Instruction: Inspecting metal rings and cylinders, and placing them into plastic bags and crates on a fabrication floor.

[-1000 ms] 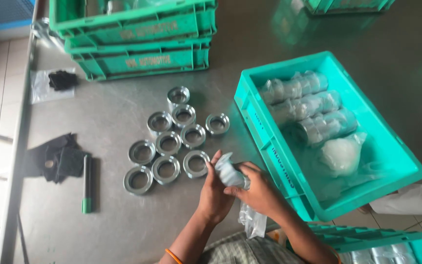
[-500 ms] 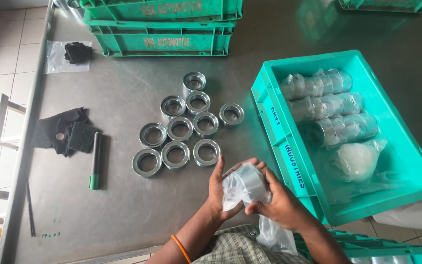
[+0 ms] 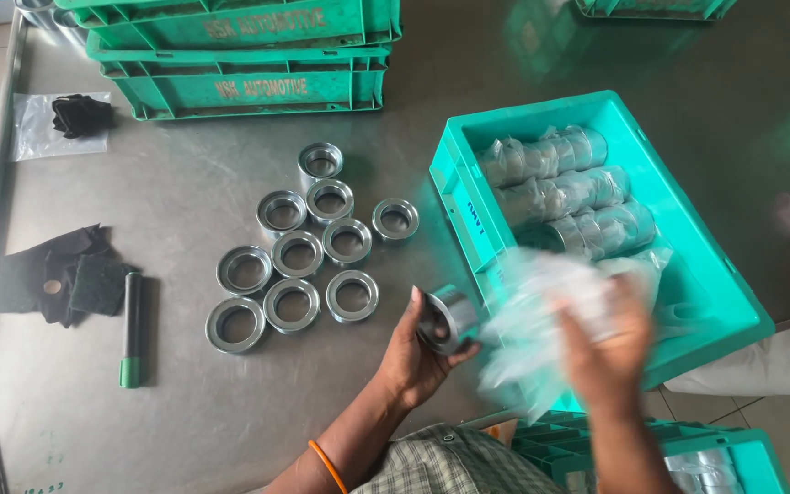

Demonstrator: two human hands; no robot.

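Left hand: your left hand [image 3: 418,352] was closed around a metal ring [image 3: 450,318], thumb on the near side and fingers wrapped behind, holding it just above the steel table [image 3: 185,412] near its front edge.
Right hand: your right hand [image 3: 610,343] was blurred in motion with a clear plastic bag [image 3: 541,320] bunched against it; it looked to be gripping the bag, though the finger positions could not be made out.
Ring position: the ring sat just right of the ring cluster [image 3: 308,252] laid flat on the table, and just left of the open teal crate [image 3: 733,284].
Crate contents: bagged rolls of rings [image 3: 560,187] lay in rows at the far end.
Grip advice: you did well to keep the ring pinched by its outer wall; a firm hold was needed while the bag pulled clear.
Bag advice: you would have wanted the bag drawn away to the right, clear of the ring's edge.
Placement advice: a free spot lay at the near right of the cluster.
Left clutter: a green-tipped marker [image 3: 131,329] and a dark cloth [image 3: 61,274] lay well apart at the left.
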